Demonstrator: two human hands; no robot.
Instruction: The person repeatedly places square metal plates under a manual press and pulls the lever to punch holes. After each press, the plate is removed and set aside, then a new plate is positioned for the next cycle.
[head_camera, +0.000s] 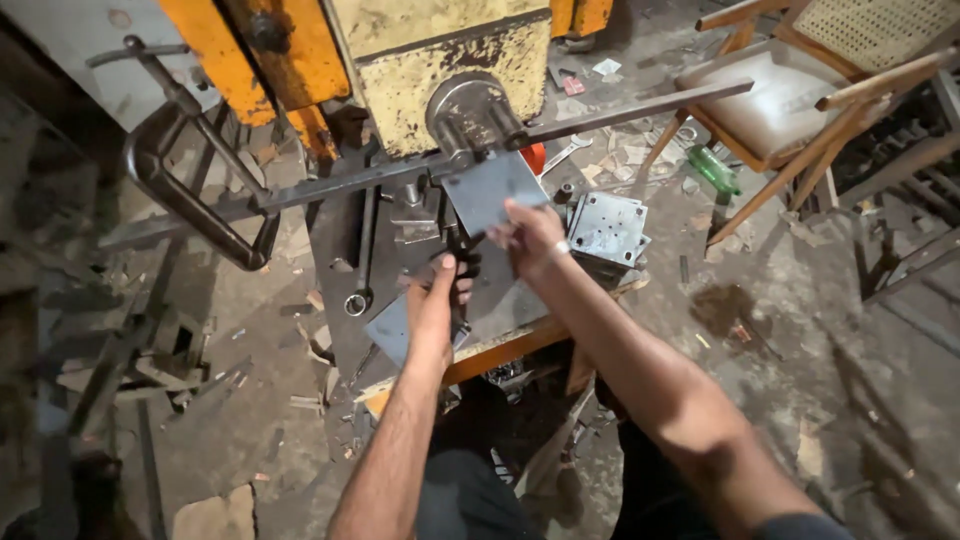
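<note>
While the left hand (432, 300) is pressed flat on a metal plate (395, 328) lying on the press table (340, 270), steadying it, 1 grey sheet (492, 188) is pinched by the right hand (530, 238) under the ram (470, 115).

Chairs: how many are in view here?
1. A wooden chair with a padded seat stands tilted at the upper right, beside a green bottle on the floor. Others may lie outside the picture.

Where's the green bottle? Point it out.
In the head view, the green bottle lies on the littered floor at upper right, beside the wooden chair's front legs.
</note>
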